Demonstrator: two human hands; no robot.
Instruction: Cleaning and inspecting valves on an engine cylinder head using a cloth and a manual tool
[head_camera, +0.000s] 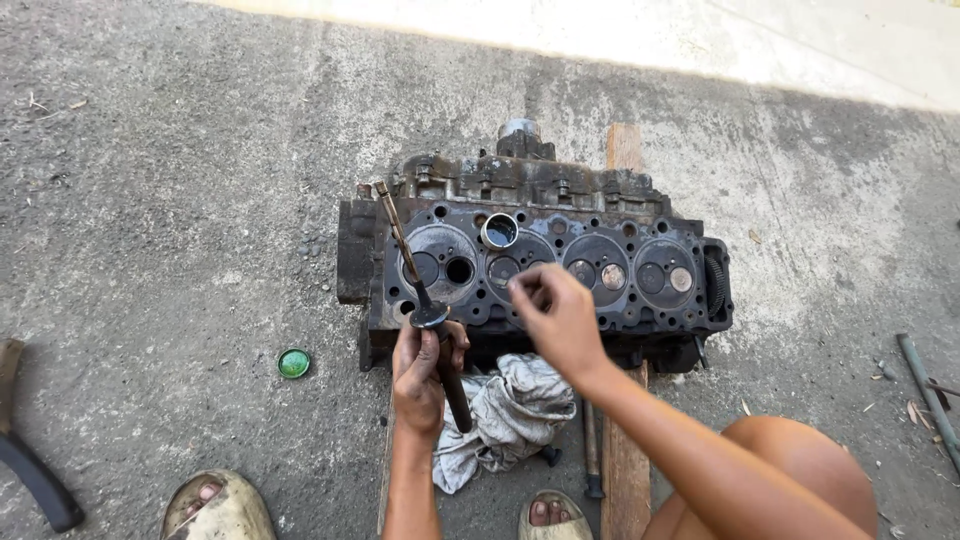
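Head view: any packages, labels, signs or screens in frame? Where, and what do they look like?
No labels, signs or screens show.
Small open tin: on the cylinder head, between the first two chambers; round, metallic, dark inside.
Green lid: on the concrete, left of the head; round, flat.

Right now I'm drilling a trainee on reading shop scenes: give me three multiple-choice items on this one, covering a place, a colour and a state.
1. Where does the small round lid lie?
A. left of the cylinder head
B. on top of it
C. right of it

2. What colour is that lid?
A. red
B. green
C. white

3. What does the left hand grip?
A. nothing
B. the grey rag
C. an engine valve on a stick tool

Answers: 1 A, it lies on the concrete left of the head; 2 B, plainly green; 3 C, fingers wrap the stick.
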